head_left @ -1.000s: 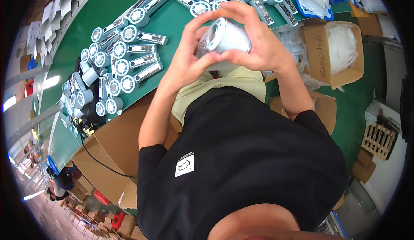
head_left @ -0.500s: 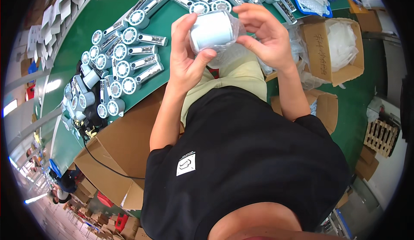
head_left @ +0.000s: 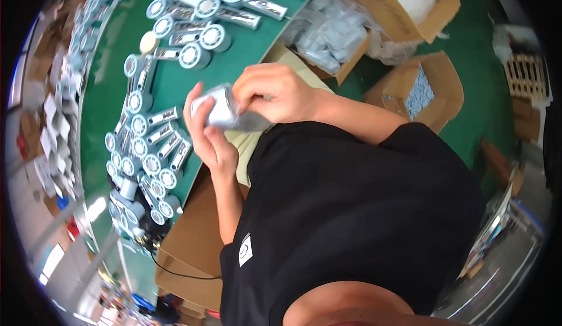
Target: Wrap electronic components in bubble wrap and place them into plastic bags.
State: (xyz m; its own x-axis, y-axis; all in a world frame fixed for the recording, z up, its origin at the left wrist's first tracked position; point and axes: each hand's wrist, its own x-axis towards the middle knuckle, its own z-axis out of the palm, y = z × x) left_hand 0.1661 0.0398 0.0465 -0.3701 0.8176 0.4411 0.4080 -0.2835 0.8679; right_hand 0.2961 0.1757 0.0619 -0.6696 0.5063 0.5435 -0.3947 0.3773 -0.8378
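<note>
My left hand (head_left: 211,141) is closed around a pale-blue cylinder (head_left: 221,106) wrapped in clear plastic, its fingers on the far left side and its thumb underneath. At the cylinder's right end, my right hand (head_left: 278,93) has its fingers bent in a pinch against the plastic wrap. The fingertips are partly hidden and a little blurred there. Both hands are above my lap at the table edge. Nearest to them on the green table (head_left: 246,48) lie several pale-blue parts with a round slotted head (head_left: 194,55) and a slim handle (head_left: 239,16).
A round cream piece (head_left: 149,42) lies among the parts. Beyond the table edge on the right stand a carton of clear plastic bags (head_left: 404,12), a box of wrapped pieces (head_left: 333,42) and a carton of small blue bits (head_left: 430,89). An open carton (head_left: 196,238) is below left, with a black cable across it.
My view has turned toward the right. The wrapped cylinder has tilted. My right hand, fingers spread beside it before, has come in and pinches at its end.
</note>
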